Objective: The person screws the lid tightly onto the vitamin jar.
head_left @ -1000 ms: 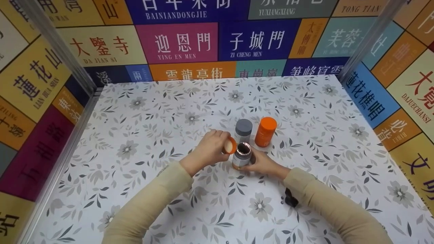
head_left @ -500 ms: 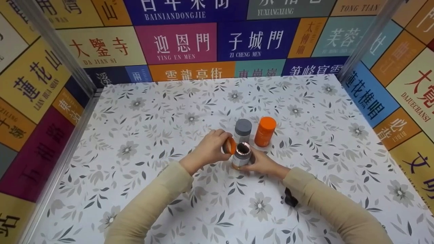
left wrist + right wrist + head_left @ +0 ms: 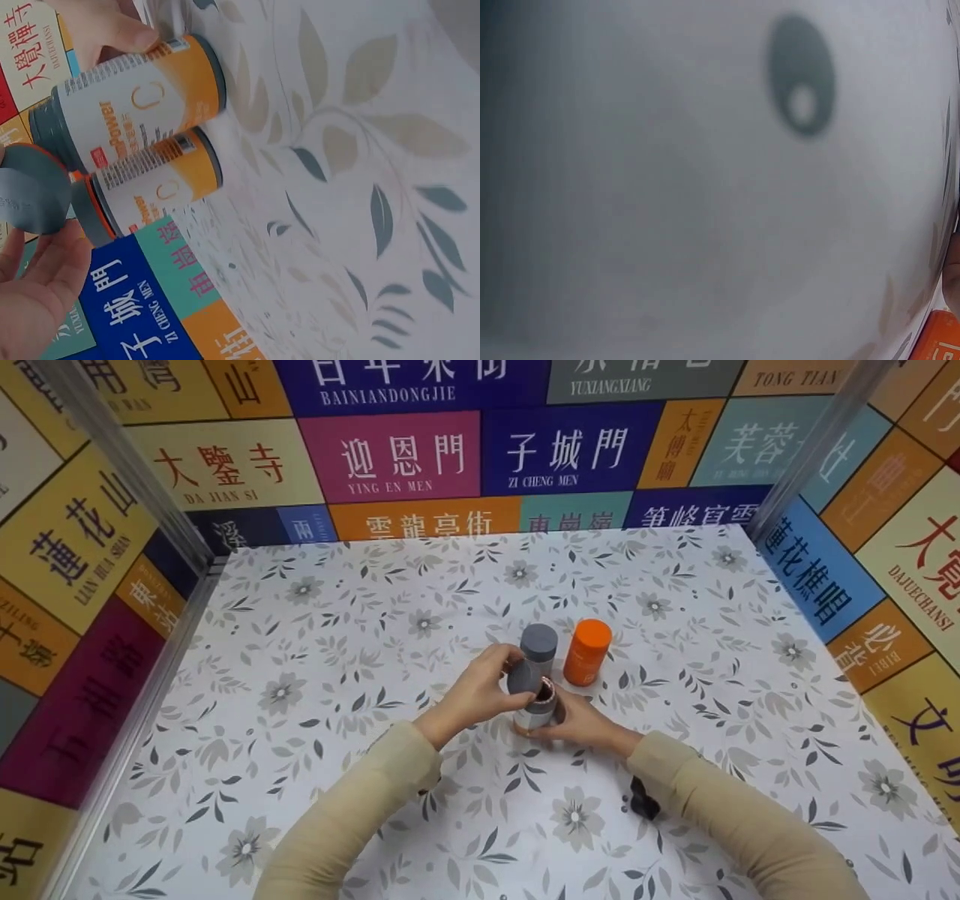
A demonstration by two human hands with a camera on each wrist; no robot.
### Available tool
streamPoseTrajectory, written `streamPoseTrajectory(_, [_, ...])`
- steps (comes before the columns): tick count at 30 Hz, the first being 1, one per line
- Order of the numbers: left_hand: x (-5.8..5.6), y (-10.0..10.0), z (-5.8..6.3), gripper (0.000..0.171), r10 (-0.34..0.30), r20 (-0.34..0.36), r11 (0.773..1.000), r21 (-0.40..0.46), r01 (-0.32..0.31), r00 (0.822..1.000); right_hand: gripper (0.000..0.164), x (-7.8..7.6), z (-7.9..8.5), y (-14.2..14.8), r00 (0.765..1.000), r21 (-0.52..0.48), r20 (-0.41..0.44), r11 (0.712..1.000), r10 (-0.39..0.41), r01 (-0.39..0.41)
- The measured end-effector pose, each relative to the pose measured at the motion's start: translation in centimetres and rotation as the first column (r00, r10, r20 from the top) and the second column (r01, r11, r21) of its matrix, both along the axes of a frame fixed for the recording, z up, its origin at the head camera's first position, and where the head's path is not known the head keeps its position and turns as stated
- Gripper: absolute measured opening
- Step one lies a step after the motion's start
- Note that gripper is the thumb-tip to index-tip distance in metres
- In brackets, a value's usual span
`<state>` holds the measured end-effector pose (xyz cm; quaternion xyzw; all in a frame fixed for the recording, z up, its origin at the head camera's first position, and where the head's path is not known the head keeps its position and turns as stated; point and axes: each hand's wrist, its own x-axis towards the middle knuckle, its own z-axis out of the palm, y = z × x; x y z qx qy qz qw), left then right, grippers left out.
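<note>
My left hand (image 3: 480,686) pinches a dark grey cap (image 3: 524,679) by its rim. In the head view the cap is tilted beside the mouth of an uncapped bottle (image 3: 534,718), its grey top outward. My right hand (image 3: 585,721) holds that bottle upright on the table, fingers round its lower side. The left wrist view shows the bottle's white and orange label (image 3: 139,97) and the cap (image 3: 34,187) near its neck. Just behind stands a second, capped bottle (image 3: 539,641) with a grey lid. An orange bottle (image 3: 587,652) is upright to its right.
A white floral-patterned cloth (image 3: 360,607) covers the table. Panels with large lettering (image 3: 405,454) stand round the back and sides. A small black object (image 3: 643,799) lies under the right forearm. The right wrist view is mostly blurred cloth, with the orange bottle (image 3: 939,339) at its corner.
My left hand has turned the cap over, from its orange-edged inside showing to its grey top showing, and moved it slightly right against the bottle's mouth. The right hand stays put.
</note>
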<state>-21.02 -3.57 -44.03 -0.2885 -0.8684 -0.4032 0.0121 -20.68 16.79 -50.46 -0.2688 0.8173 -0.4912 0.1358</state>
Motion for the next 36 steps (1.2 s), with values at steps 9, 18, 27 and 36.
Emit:
streamPoseTrajectory(9, [0.5, 1.5, 0.5, 0.049, -0.033, -0.048, 0.993, -0.112, 0.028, 0.998, 0.078, -0.5, -1.7, 0.4, 0.999, 0.032, 0.042, 0.999, -0.028, 0.027])
streamPoseTrajectory(18, [0.5, 2.5, 0.9, 0.046, -0.051, -0.093, 0.969, -0.248, 0.027, 0.994, 0.079, -0.8, -2.6, 0.7, 0.998, 0.051, 0.050, 0.998, -0.043, 0.041])
streamPoseTrajectory(27, [0.6, 3.1, 1.7, 0.048, -0.054, -0.050, 0.953, -0.300, 0.037, 0.997, 0.075, -1.1, -2.8, 0.9, 0.999, 0.070, -0.032, 0.998, -0.002, 0.004])
streamPoseTrajectory(36, [0.1, 3.3, 1.6, 0.051, -0.060, -0.002, 0.935, -0.351, 0.056, 0.998, 0.075, 0.2, 0.0, 0.1, 1.000, 0.060, -0.006, 0.998, 0.005, -0.004])
